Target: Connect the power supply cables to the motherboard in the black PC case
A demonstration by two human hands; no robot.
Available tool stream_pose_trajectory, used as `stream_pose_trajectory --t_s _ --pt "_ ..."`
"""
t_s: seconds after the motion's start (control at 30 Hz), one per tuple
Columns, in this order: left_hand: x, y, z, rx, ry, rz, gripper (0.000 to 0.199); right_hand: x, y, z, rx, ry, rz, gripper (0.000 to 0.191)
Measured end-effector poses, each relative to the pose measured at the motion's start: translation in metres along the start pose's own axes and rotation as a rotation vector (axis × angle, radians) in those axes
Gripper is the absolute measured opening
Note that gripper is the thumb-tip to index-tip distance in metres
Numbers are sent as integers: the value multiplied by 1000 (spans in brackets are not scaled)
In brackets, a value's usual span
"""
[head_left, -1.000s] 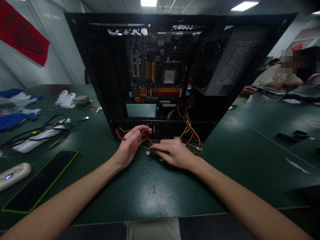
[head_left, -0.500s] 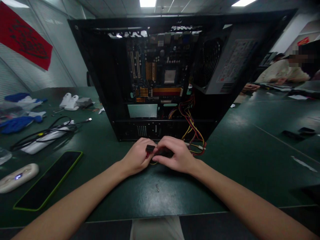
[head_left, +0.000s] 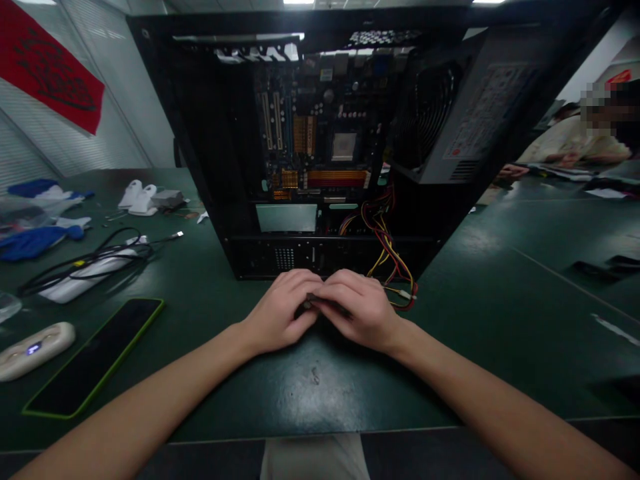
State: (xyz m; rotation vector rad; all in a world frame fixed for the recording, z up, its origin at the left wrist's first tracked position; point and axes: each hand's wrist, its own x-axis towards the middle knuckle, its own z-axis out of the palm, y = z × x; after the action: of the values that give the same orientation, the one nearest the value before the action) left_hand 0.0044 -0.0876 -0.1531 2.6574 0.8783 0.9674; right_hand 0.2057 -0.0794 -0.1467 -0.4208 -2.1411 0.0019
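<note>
Dark connector [head_left: 311, 298] is pinched by fingers of the left hand [head_left: 283, 312] and right hand [head_left: 360, 308].

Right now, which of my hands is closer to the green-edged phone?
Left: your left hand is right of the phone; your right hand is farther right, past the left.

A green table [head_left: 500, 333] fills the lower half of the room, its glossy top catching a pale patch of light near the front edge, with a thin seam [head_left: 565, 277] slanting across its right side. To the left stands a pale wall [head_left: 117, 87] with slatted blinds [head_left: 30, 120], and a tilted red banner [head_left: 47, 73] with dark lettering hangs before it. White lights [head_left: 299, 2] glow in the ceiling [head_left: 240, 5]; a white pillar [head_left: 595, 63] rises at far right.
</note>
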Motion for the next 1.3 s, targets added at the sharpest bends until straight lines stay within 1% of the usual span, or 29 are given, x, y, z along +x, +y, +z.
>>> stream_pose_trajectory --t_s 0.07,0.13,0.33,0.47,0.63,0.73,0.83,0.9,0.97,1.07,1.13,1.2,1.23,1.3 --pt "0 0 -1 7 54 2 26 0 4 -2 -52 -18 -16 15" --pt "0 -2 -1 0 69 1 25 -1 6 -1 -57 -30 -13 16" --pt "-2 -10 0 -16 55 23 28 -4 8 2 -32 -70 -17 11" --pt "-3 -13 -2 32 33 31 27 -5 11 1 -17 -120 -13 13" --pt "-2 -12 -3 84 9 14 23 -4 11 1 6 -163 46 13" --pt "-1 -11 -2 99 -13 -66 20 -2 13 2 -21 -181 133 12" --pt "1 -10 -1 96 -24 -154 21 -1 14 5 -20 -219 224 13" --pt "3 -11 -1 106 -35 -215 24 -2 15 6 -7 -230 277 13" --pt "4 -13 -2 123 -47 -303 31 -2 16 8 7 -234 310 12" --pt "5 -16 -2 173 -70 -450 40 -2 16 9 28 -232 313 8" --pt "5 -19 -2 220 -88 -511 37 -2 17 10 41 -224 299 7" --pt "4 -21 -1 247 -101 -539 30 -2 18 11 47 -230 289 8" --pt "4 -21 -1 247 -107 -545 27 -2 18 10 47 -253 288 9" --pt "4 -21 -1 237 -126 -546 22 -2 20 10 43 -359 276 10"
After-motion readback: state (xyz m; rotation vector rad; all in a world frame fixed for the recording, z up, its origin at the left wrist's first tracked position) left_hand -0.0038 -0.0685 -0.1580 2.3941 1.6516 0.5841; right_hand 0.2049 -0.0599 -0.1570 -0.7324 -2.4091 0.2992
